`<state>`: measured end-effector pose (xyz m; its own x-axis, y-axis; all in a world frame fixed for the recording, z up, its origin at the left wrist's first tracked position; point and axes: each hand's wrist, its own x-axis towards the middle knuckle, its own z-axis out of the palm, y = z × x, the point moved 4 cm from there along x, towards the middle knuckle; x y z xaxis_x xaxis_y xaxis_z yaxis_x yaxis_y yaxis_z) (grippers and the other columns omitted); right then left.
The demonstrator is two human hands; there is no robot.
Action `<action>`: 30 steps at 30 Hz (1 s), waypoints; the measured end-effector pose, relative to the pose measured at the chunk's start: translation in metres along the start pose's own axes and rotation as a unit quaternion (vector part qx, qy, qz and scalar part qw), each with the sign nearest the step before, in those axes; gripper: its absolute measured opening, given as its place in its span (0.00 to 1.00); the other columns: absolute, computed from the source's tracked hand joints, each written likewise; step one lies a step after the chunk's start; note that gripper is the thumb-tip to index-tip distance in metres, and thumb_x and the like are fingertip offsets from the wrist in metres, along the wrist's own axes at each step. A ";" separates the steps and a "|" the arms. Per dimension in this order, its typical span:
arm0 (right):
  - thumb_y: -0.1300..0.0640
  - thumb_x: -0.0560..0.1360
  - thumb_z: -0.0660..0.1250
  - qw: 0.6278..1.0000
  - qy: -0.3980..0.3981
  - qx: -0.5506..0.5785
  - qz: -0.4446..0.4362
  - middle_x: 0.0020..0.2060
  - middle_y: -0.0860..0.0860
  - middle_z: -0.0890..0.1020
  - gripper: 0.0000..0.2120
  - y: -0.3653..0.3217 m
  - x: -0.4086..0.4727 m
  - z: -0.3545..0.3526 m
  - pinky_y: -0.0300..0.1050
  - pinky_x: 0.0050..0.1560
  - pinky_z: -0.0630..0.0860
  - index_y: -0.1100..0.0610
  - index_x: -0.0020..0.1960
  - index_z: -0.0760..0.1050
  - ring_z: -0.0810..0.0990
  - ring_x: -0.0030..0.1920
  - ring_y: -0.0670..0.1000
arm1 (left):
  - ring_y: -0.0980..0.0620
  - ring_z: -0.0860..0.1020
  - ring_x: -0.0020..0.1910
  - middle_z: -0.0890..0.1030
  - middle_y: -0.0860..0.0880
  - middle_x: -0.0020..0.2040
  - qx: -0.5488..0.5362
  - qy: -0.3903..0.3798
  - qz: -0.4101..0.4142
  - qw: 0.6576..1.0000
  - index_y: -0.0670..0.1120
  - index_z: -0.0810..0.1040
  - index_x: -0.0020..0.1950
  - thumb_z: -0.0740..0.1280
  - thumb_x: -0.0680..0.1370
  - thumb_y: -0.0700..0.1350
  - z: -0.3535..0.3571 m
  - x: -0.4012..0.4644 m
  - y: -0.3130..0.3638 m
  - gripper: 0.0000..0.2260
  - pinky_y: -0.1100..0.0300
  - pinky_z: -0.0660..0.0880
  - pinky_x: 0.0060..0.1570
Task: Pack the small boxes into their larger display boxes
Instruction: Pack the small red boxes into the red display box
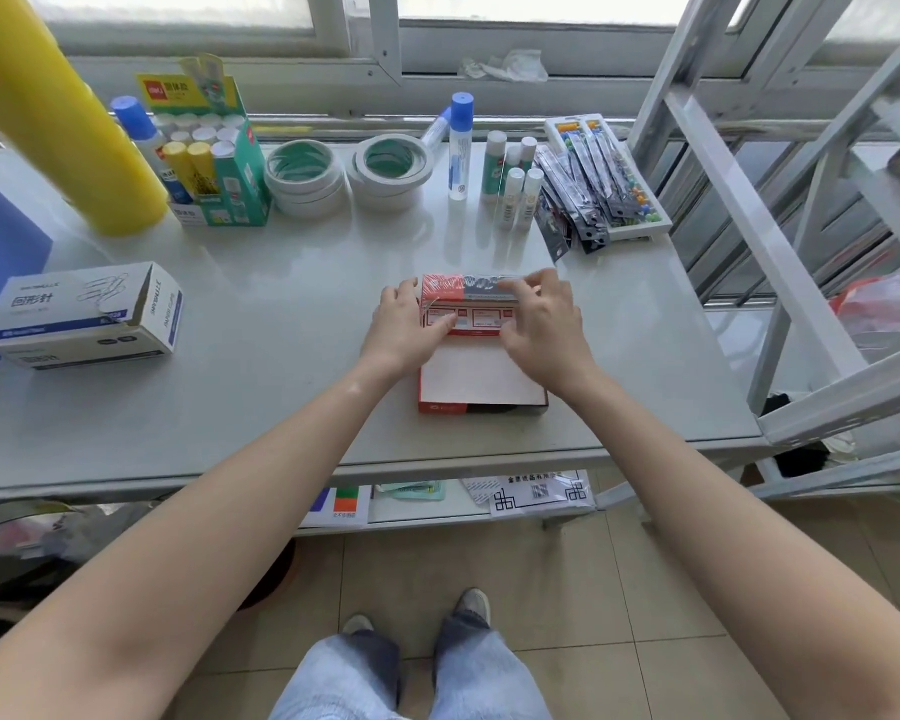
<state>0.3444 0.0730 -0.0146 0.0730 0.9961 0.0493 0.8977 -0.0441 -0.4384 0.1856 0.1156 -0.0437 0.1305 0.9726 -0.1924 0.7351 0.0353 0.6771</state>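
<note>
A red display box (481, 387) lies open on the grey table, its white inside facing up. At its far end sits a shrink-wrapped red and grey pack of small boxes (468, 304). My left hand (404, 330) grips the pack's left side and my right hand (539, 324) grips its right side and top. Both hands hold the pack over the far part of the display box. Whether the pack rests on the box floor is hidden by my fingers.
A white and blue paper-clip carton (87, 317) lies at the left. Along the back stand a yellow roll (58, 116), a green glue-stick box (214, 153), tape rolls (349, 171), glue bottles (510, 174) and pin packets (598, 184). A white metal rack (780, 226) stands right.
</note>
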 end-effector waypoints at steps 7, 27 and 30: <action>0.57 0.76 0.60 0.980 -0.077 0.079 0.165 0.66 0.61 0.64 0.25 0.022 -0.003 0.006 0.53 0.65 0.67 0.64 0.70 0.61 0.70 0.64 0.64 | 0.45 0.74 0.61 0.70 0.42 0.62 -0.043 -0.031 0.007 0.999 0.42 0.64 0.70 0.66 0.72 0.40 -0.005 -0.016 -0.003 0.27 0.53 0.68 0.67; 0.61 0.77 0.58 0.986 -0.093 0.130 0.049 0.58 0.59 0.75 0.16 -0.112 0.014 0.063 0.47 0.59 0.69 0.61 0.64 0.71 0.73 0.60 0.58 | 0.43 0.76 0.61 0.76 0.43 0.66 -0.061 0.089 -0.013 0.994 0.45 0.60 0.73 0.62 0.76 0.34 -0.109 -0.041 -0.090 0.27 0.60 0.70 0.58; 0.62 0.77 0.58 0.985 -0.099 0.129 0.048 0.60 0.60 0.76 0.16 -0.130 0.016 0.077 0.48 0.60 0.69 0.61 0.64 0.70 0.73 0.61 0.58 | 0.42 0.77 0.60 0.75 0.44 0.68 -0.057 0.085 -0.024 0.995 0.47 0.58 0.74 0.61 0.74 0.34 -0.119 -0.043 -0.108 0.30 0.59 0.69 0.56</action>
<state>0.1958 0.1002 -0.0258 0.0431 0.9846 -0.1694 0.7482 -0.1442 -0.6476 0.0211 0.0976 -0.0236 -0.0234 0.9936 -0.1101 0.6567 0.0983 0.7477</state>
